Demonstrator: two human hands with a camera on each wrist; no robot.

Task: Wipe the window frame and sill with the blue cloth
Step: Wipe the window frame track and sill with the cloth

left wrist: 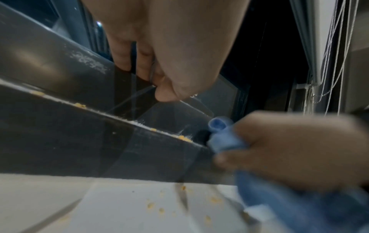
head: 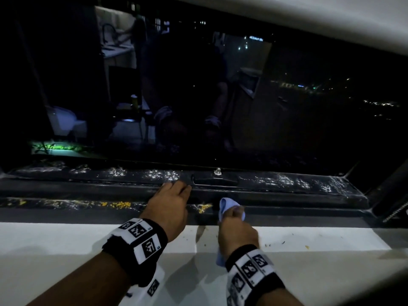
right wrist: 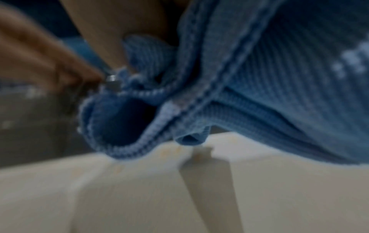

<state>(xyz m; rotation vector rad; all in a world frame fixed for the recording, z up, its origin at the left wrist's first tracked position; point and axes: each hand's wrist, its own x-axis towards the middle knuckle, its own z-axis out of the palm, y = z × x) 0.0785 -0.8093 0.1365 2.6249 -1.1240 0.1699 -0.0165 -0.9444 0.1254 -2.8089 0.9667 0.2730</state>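
Blue cloth (head: 229, 205): bunched in the right hand, its front end pressed on the dark lower rail of the window frame, its tail trailing back under the wrist over the white sill; ribbed weave and stitched hem show close up in the right wrist view (right wrist: 259, 94).
Right hand (head: 237, 228): fingers and thumb curled round the cloth, clamping it, just right of the left hand.
Left hand (head: 171, 206): palm down, fingers fairly straight, tips resting on the frame's upper ledge just left of the recessed handle; it holds nothing. From the left wrist view (left wrist: 169, 47) the fingertips touch the dark rail.
Window frame (head: 287, 195): black, stepped rails running across, flecked with white dust along the top ledge and yellow crumbs (head: 120, 204) in the groove left of the left hand.
Handle (head: 215, 180): black recess in the frame with a small metal stud above it, just beyond both hands.
Sill (head: 66, 237): white, nearest the person, with scattered crumbs right of the cloth.
Glass (head: 198, 96): dark, above the frame, showing dim reflections and distant lights.
Blind cords (left wrist: 329, 55): hanging at the frame's right end.
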